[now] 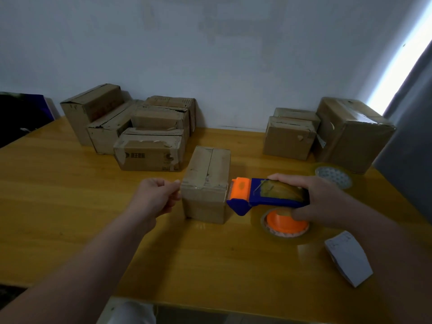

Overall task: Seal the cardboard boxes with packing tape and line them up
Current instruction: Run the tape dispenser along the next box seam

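Note:
A small cardboard box (207,181) stands on the yellow wooden table (70,206) in front of me, with clear tape across its near top edge. My left hand (155,197) is curled at the box's left edge, thumb and fingers pinching at the tape end there. My right hand (320,197) grips a blue and orange tape dispenser (261,197), its orange head against the box's right top edge. The dispenser's tape roll (286,226) with an orange hub hangs below my fingers.
Several cardboard boxes (145,132) are piled at the back left against the wall. Three more boxes (327,134) stand at the back right. A spare clear tape roll (333,175) lies behind my right hand, and a white label roll (348,258) lies near the front right.

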Motion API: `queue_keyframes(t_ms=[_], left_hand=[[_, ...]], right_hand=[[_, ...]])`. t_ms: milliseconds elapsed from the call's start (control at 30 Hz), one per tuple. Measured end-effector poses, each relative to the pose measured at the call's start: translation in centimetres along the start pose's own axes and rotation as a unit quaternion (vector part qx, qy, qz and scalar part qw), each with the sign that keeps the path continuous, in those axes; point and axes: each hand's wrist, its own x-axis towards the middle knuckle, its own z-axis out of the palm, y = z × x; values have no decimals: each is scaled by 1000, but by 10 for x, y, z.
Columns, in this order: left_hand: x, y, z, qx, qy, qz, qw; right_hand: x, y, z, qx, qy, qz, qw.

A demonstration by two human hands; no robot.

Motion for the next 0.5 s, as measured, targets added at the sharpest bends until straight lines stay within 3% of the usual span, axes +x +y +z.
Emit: queue_keyframes(t_ms=[367,500], left_hand=[[-3,-3,2,119,-45,-3,992],[-5,-3,0,60,38,67,995]], right_hand=[[1,1,10,9,10,6,1000],[-1,0,12,14,17,5,1000]])
